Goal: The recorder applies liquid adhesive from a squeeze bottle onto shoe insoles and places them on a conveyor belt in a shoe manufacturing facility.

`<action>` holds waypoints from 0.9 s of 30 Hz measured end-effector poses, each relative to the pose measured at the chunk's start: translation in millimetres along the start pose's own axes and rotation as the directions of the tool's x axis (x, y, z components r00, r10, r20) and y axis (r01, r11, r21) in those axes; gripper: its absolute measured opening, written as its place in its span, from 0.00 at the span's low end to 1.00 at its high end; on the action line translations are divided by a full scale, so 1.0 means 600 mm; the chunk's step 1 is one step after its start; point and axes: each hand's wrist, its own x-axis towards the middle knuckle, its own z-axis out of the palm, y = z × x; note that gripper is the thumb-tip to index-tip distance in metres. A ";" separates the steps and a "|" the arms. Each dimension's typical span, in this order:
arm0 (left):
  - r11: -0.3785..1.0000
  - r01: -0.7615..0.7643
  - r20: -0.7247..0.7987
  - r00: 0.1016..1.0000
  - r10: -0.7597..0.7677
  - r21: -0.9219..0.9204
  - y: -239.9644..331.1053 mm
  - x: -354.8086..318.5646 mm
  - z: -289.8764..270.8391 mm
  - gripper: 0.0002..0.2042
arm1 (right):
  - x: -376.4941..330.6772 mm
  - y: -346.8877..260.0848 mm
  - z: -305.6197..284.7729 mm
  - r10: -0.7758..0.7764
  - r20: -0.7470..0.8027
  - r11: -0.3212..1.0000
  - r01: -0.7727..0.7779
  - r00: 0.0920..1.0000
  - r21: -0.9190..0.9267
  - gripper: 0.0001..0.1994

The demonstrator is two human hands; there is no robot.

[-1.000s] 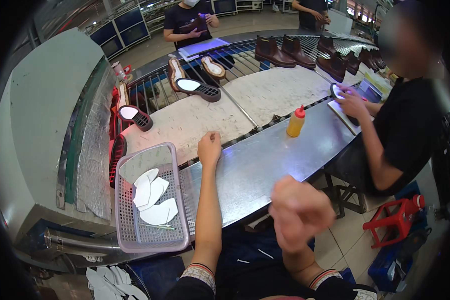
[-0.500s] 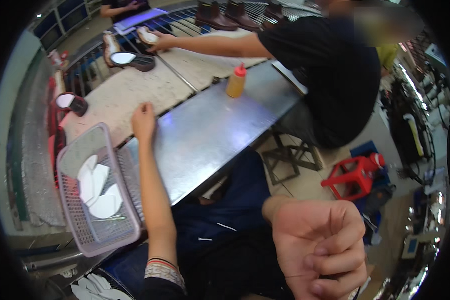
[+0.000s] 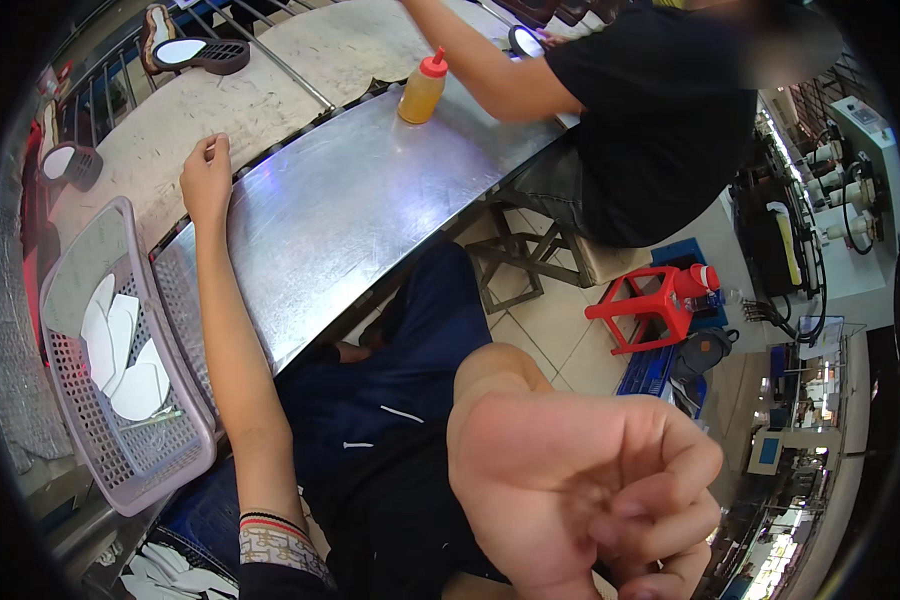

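Observation:
My left hand (image 3: 207,176) rests on the far edge of the steel table (image 3: 370,210), beside the conveyor, fingers loosely bent and holding nothing. Its forearm runs down along the right wall of a lilac plastic basket (image 3: 75,420) that holds several white insoles (image 3: 120,350). My right hand (image 3: 580,490) is raised close to the camera at the lower right, fingers curled into a loose fist with nothing visible in it. My dark trousers fill the space beneath it.
A yellow squeeze bottle with a red cap (image 3: 422,90) stands at the table's far end. Shoes (image 3: 195,55) with pale insoles lie on the conveyor. A co-worker in a black shirt (image 3: 660,130) sits to the right. A red stool (image 3: 650,305) stands on the tiled floor.
The view has tipped down and toward the right. My right hand has risen nearer the camera and looks much larger. My left hand has stayed on the table's far edge.

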 end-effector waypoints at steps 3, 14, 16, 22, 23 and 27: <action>1.000 0.031 0.008 0.999 -0.031 -0.002 0.005 0.000 -0.001 0.21 | 0.010 0.017 0.035 -0.063 -0.122 0.990 0.046 0.990 -0.135 0.12; 0.996 0.059 0.005 0.998 -0.058 -0.061 0.007 -0.004 -0.004 0.20 | -0.018 -0.008 0.038 -0.030 -0.169 0.954 -0.022 0.985 -0.298 0.15; 0.998 0.032 -0.001 0.999 -0.032 -0.048 0.003 0.000 -0.001 0.20 | -0.014 -0.002 0.038 -0.006 -0.126 0.972 -0.024 0.992 -0.232 0.16; 1.000 -0.004 -0.022 1.000 0.004 -0.011 -0.005 0.002 -0.001 0.19 | -0.020 0.033 0.078 -0.379 -0.398 0.828 0.114 0.836 -0.548 0.16; 1.000 0.004 -0.022 1.000 -0.004 -0.030 -0.004 0.001 -0.002 0.19 | -0.015 0.026 0.069 -0.216 -0.276 0.904 0.085 0.937 -0.418 0.16; 1.000 0.009 -0.035 0.999 -0.010 -0.019 0.001 -0.002 -0.004 0.20 | -0.012 0.020 0.054 -0.118 -0.130 0.954 0.076 0.985 -0.289 0.14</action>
